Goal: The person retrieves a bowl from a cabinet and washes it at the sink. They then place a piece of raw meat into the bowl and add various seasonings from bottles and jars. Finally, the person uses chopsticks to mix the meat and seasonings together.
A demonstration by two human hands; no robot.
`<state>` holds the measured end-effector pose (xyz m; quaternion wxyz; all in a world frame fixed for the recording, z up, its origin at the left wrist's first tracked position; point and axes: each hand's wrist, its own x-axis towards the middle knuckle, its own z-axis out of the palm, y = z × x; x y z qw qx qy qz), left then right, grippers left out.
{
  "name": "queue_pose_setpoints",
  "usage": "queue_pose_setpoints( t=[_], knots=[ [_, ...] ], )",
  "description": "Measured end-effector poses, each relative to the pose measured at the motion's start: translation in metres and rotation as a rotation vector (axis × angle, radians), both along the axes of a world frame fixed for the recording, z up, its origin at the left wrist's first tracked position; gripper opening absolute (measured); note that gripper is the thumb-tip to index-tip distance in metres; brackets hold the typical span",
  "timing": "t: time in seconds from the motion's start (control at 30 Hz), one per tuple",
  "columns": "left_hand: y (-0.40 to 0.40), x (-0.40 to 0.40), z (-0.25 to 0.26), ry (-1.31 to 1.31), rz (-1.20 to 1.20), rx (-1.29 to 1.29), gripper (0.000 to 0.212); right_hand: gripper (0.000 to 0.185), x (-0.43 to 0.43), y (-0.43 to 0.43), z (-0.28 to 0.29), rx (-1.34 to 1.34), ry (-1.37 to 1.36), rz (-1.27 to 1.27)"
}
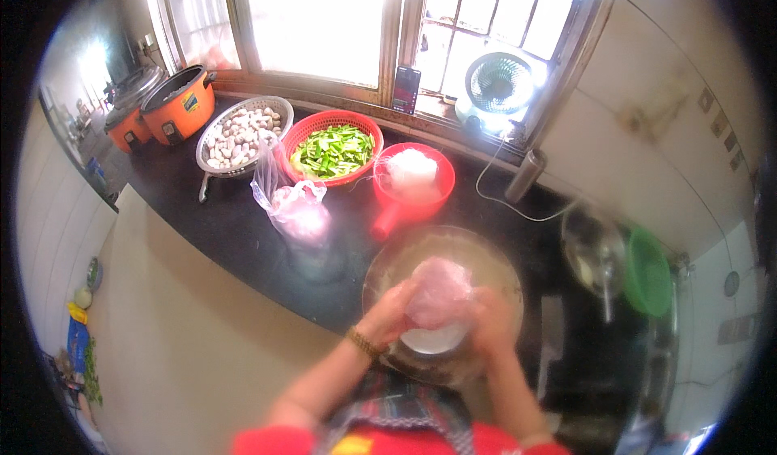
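Note:
Between my left hand [391, 314] and my right hand [493, 323] is a pale pink lump that looks like raw meat [440, 288]. Both hands grip it from the sides, with fingers partly hidden by it and blurred. Just below the lump shows a white dish [434, 341]; I cannot tell whether they touch. Beneath lies a large round chopping board [495, 252] on the dark countertop [230, 221]. A beaded bracelet [363, 342] circles my left wrist. To the right of the board rests a cleaver [551, 324].
Behind the board stand a red ladle-like bowl [394, 203] of white noodles [413, 170], a red basket [375, 164] of sliced green vegetables, and a colander [205, 167] of pale pieces. A plastic bag [303, 215] sits nearer. A green basin [648, 273] leans at right; a fan [499, 85] stands by the window.

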<state>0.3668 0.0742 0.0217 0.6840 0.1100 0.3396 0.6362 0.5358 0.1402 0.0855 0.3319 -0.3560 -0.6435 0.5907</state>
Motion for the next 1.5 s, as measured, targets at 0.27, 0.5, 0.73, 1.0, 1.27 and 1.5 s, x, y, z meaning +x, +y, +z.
queue_pose_setpoints(
  t=[0.27,0.5,0.73,1.0,1.27,1.5],
  knots=[
    [0.011,-0.024,0.025,0.625,0.028,0.239,0.039,0.035,0.038,0.016,-0.041,0.500,-0.328,0.369],
    [0.027,-0.019,0.022,1.537,-0.149,0.531,0.033,0.031,0.018,0.041,-0.024,0.596,-0.340,0.033],
    [0.023,-0.011,0.013,1.602,-0.168,0.428,0.028,0.016,0.017,0.043,-0.035,0.682,-0.362,0.132],
    [0.019,-0.009,-0.011,1.576,-0.115,0.429,0.026,0.013,0.012,0.037,-0.052,0.680,-0.450,0.188],
    [0.017,-0.004,-0.008,1.477,-0.158,0.340,0.029,0.008,0.014,0.048,-0.076,0.804,-0.423,0.163],
    [0.015,0.000,-0.011,1.523,-0.106,0.336,0.032,0.009,0.018,0.050,-0.090,0.744,-0.468,0.106]
  ],
)
